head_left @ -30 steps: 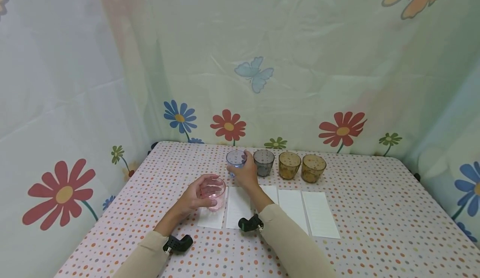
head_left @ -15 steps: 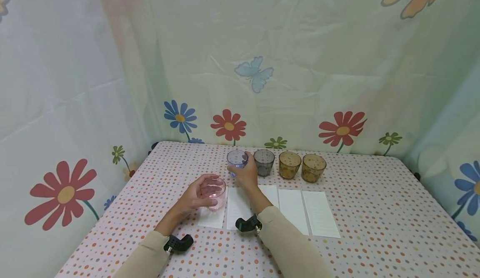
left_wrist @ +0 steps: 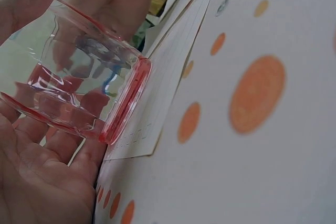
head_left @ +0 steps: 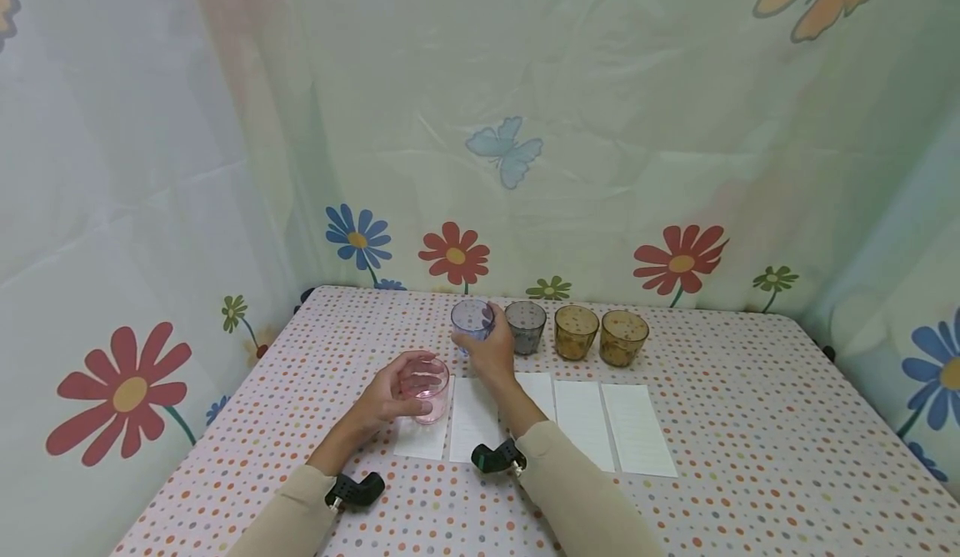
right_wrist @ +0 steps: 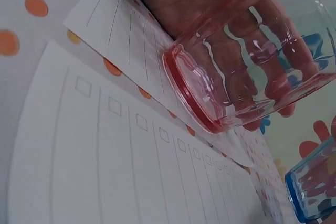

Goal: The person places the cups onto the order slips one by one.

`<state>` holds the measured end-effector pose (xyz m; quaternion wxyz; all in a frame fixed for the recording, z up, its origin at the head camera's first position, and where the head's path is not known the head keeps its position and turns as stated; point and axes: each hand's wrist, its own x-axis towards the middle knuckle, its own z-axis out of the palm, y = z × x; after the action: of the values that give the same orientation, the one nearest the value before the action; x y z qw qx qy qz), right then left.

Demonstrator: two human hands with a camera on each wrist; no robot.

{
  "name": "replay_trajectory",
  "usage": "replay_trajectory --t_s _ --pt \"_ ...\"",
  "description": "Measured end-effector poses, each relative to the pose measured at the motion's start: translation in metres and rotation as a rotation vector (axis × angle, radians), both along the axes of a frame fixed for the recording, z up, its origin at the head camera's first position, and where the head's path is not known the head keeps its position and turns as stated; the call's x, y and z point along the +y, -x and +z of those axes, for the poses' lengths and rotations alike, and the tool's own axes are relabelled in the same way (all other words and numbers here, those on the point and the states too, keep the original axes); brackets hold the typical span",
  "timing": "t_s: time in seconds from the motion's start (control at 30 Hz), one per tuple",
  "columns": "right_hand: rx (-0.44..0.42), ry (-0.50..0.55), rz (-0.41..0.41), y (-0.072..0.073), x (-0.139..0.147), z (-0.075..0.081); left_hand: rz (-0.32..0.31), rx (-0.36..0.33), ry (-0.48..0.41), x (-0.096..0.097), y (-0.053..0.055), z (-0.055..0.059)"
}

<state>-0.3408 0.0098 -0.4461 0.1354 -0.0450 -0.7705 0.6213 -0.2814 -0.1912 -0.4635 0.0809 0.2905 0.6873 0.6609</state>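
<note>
- Thumb and fingers of the left hand point(head_left: 386, 394) curve round the pink tumbler point(head_left: 437, 394), holding it upright at the far part of the first sheet point(head_left: 416, 447); whether its base presses on the paper I cannot tell.
- Right hand point(head_left: 491, 353) grips the blue tumbler point(head_left: 468, 315), thumb on the near left side, fingers on the right; the hand hides its base in the head view.
- Compared with half a second ago, both hands and both tumblers keep almost the same places; the head view has merely shifted slightly.
- Just right of the right hand's fingers stands the grey tumbler point(head_left: 527, 328), so the gap there is narrow; the left amber tumbler point(head_left: 576, 333) and right amber tumbler point(head_left: 623, 338) follow, close together.
- Leftward from the blue tumbler, dotted tablecloth point(head_left: 750, 424) runs to the table's left edge; the far edge lies near the flowered backdrop point(head_left: 585, 82).
- Just right of the pink tumbler begins the second sheet point(head_left: 474, 424); the third sheet point(head_left: 538, 390) is partly covered by the right arm, the fourth sheet point(head_left: 581, 424) and fifth sheet point(head_left: 639, 428) beyond.
- Left forearm, in a beige sleeve point(head_left: 288, 507), rises from lower left; the right forearm slants in from lower right, reaching farther.
</note>
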Motion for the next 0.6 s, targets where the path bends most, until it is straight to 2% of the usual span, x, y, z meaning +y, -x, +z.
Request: replay_trajectory --t_s 0.3,0.6 --pt "0.061 0.08 0.015 -0.01 0.006 0.013 0.004 0.023 0.018 0.0 0.0 0.001" --pt "0.048 0.055 -0.016 -0.019 0.011 0.012 0.0 0.024 0.021 0.0 0.0 0.001"
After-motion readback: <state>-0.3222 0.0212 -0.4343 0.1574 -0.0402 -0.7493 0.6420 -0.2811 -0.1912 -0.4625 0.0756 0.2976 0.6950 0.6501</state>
